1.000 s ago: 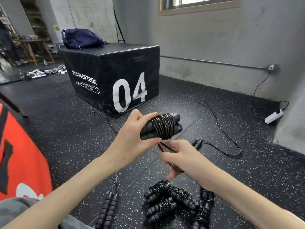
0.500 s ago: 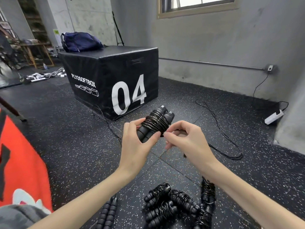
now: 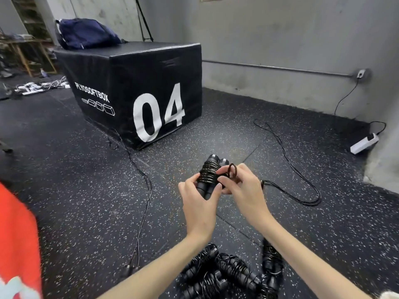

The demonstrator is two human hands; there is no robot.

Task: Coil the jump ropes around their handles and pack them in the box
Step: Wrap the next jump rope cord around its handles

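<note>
Now left hand (image 3: 199,203) grips two wrapped handles (image 3: 208,178), right hand (image 3: 244,190) pinches one rope loop (image 3: 232,170).

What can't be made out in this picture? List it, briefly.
Head view only:
- Rope end: the right hand hides where the loop tucks into the held handles.
- Coiled pile: forearms and the bottom edge cut it off, so no count.
- Packing box: cannot tell which it is; the 04 box shows no opening.
- Red thing: cut by the left edge, blurred.

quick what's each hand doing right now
Left hand: grips the coiled jump rope handles.
Right hand: pinches the rope's end loop.
</note>
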